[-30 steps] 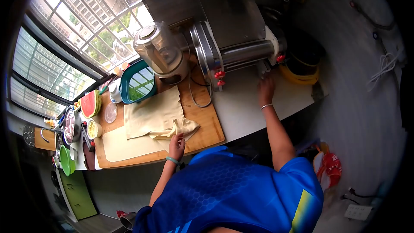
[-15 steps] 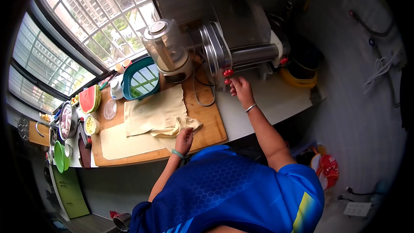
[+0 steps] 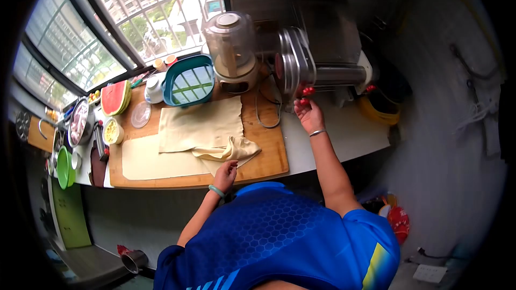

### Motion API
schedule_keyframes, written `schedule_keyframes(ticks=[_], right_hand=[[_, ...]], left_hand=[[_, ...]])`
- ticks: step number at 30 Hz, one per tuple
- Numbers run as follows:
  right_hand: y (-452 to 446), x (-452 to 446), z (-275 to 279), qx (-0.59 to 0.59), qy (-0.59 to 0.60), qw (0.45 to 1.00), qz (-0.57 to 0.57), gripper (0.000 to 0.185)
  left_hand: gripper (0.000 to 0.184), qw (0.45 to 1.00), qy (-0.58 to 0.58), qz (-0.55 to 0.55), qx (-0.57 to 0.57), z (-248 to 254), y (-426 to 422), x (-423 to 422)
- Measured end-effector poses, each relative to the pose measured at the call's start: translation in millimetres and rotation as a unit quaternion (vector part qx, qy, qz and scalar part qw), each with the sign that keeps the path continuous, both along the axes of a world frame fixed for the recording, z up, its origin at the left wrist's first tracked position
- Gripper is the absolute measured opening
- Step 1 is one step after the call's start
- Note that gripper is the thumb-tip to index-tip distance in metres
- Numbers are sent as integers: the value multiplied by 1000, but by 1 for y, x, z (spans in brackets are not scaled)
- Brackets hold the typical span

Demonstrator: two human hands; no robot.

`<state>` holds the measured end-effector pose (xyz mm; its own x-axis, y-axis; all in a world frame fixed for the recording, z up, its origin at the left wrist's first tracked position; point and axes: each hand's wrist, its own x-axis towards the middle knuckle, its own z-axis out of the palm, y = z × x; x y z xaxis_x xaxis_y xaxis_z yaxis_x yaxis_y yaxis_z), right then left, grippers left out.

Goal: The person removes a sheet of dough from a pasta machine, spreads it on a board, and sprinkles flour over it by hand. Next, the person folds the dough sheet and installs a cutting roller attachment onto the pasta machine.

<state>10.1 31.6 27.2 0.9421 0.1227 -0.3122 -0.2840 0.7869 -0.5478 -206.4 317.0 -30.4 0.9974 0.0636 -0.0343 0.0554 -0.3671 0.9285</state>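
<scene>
A rolling machine (image 3: 333, 75) with metal rollers and red knobs stands at the back of the counter. My right hand (image 3: 310, 116) is raised at its lower left red knob (image 3: 307, 92), fingers curled and touching or very near it. Near the front edge of the wooden board (image 3: 269, 156), my left hand (image 3: 226, 174) has its fingers curled together beside a folded, crumpled end of a pale dough sheet (image 3: 201, 123). Whether it pinches the dough is hidden. Another flat sheet (image 3: 156, 161) lies partly under the first.
A blender (image 3: 231, 53) and a teal basket (image 3: 189, 83) stand behind the dough. To the left are a watermelon piece (image 3: 114, 98), a tub of yellow food (image 3: 112, 131), a metal bowl (image 3: 79, 123) and a green bowl (image 3: 65, 167). A cable (image 3: 258, 115) loops over the board.
My right hand has moved left from below the rollers to the left red knob. My left hand stays by the dough's folded end. The view has turned, shifting the scene.
</scene>
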Motion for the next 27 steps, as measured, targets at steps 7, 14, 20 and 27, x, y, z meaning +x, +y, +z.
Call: schedule_keyframes(ticks=[7,14,20,27], right_hand=[[-14,0,-23,-54,-39,998,14,22],[6,-51,-28,-260,64,963,-12,18],[146,-118,-14,-322,45,944,53,19],[379,-210,-46,-375,55,907,184,14]], left_hand=[[26,992,14,106,70,9,39,-27],[23,926,60,368,-55,11,153,-73],[28,830,-30,542,-127,-8,363,-91],[53,754,2,624,206,-3,674,-52]])
